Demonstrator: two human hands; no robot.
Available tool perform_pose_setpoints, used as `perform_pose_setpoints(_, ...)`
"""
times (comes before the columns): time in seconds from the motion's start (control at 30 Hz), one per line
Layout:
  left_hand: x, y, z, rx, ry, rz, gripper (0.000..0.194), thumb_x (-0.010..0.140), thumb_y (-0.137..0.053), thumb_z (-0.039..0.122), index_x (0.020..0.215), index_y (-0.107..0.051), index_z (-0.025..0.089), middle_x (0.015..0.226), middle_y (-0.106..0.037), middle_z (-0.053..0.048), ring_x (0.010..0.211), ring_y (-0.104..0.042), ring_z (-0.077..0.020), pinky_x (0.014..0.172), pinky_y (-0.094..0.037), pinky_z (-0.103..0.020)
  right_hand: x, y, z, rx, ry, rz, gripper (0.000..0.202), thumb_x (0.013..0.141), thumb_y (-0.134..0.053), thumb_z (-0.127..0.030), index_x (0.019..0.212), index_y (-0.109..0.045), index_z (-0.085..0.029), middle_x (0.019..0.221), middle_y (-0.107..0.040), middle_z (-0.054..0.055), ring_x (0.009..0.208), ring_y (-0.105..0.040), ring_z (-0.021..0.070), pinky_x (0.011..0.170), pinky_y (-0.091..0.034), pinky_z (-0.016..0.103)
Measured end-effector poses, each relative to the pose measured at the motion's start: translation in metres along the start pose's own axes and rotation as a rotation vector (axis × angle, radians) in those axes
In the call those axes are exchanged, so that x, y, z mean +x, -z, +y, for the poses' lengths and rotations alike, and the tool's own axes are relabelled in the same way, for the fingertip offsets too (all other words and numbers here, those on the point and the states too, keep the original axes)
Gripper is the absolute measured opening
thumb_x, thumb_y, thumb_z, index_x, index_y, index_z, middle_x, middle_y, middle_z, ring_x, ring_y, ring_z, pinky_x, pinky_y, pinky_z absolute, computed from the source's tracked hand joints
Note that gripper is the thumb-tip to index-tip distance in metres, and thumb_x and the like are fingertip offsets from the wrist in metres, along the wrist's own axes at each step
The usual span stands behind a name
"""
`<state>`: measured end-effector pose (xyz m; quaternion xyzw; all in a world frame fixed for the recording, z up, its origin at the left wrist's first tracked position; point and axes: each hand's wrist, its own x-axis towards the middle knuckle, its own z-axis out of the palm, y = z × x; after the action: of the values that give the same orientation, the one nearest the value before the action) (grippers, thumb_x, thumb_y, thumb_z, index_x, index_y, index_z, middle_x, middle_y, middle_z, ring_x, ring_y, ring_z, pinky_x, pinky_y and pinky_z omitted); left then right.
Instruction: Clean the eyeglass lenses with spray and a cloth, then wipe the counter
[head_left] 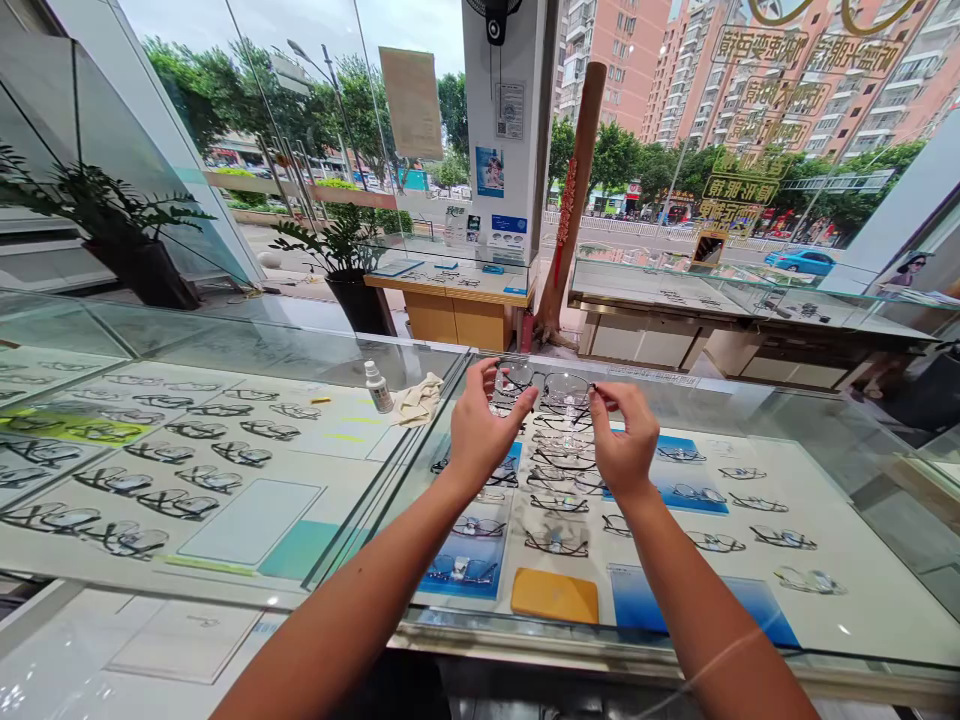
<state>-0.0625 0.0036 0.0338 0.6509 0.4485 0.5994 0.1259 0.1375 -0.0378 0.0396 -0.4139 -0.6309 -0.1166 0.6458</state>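
Note:
Above the right-hand glass display case (885,600), a pair of thin-framed eyeglasses (568,384) is held up between both hands. My left hand (484,420) grips the left side of the frame, fingers curled round it and the thumb pointing right. The fingers of my right hand (626,432) pinch the frame at its right end. Both lenses face away from me and look clear. Under the hands, rows of eyeglasses (556,543) lie inside the case; some are partly hidden by my wrists and forearms.
A small white spray bottle (379,388) stands on the left case top beside a crumpled beige cloth (418,400). A yellow-orange flat case (555,596) lies near the front. Behind are a potted plant (352,260), a wooden post (576,190) and further counters (457,285) by the window.

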Motion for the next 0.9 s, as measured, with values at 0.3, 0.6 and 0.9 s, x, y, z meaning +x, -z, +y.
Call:
perform_pose_setpoints(0.3,0.000,-0.002,-0.001,-0.058,0.046,0.009,0.059,0.090,-0.077,0.055,0.135,-0.054,0.024,0.124,-0.074,-0.011,0.113,-0.071,-0.0262,0.097,-0.057,-0.044,-0.001,-0.002,-0.006,0.083,-0.103,-0.004,0.015,0.105,-0.062,-0.033,0.106,-0.072,-0.021,0.096,-0.071,0.006,0.085,-0.067,0.0219,0.077,-0.057,0.036)
perform_pose_setpoints(0.6,-0.002,-0.001,0.000,-0.004,-0.043,0.114,0.063,0.090,-0.079,0.054,0.138,-0.051,0.025,0.130,-0.070,-0.012,0.117,-0.069,-0.0276,0.098,-0.055,-0.044,-0.004,-0.006,0.003,0.354,-0.547,-0.074,0.038,0.099,-0.067,-0.055,0.101,-0.073,-0.017,0.100,-0.074,0.009,0.092,-0.068,0.0228,0.084,-0.055,0.035)
perform_pose_setpoints(0.9,-0.003,-0.001,0.002,0.040,-0.058,0.167,0.064,0.087,-0.081,0.055,0.137,-0.053,0.025,0.126,-0.068,-0.011,0.119,-0.065,-0.0284,0.104,-0.051,-0.045,-0.006,-0.011,0.009,0.492,-0.712,-0.117,0.050,0.091,-0.075,-0.066,0.099,-0.076,-0.016,0.098,-0.076,0.010,0.093,-0.070,0.0258,0.086,-0.056,0.038)
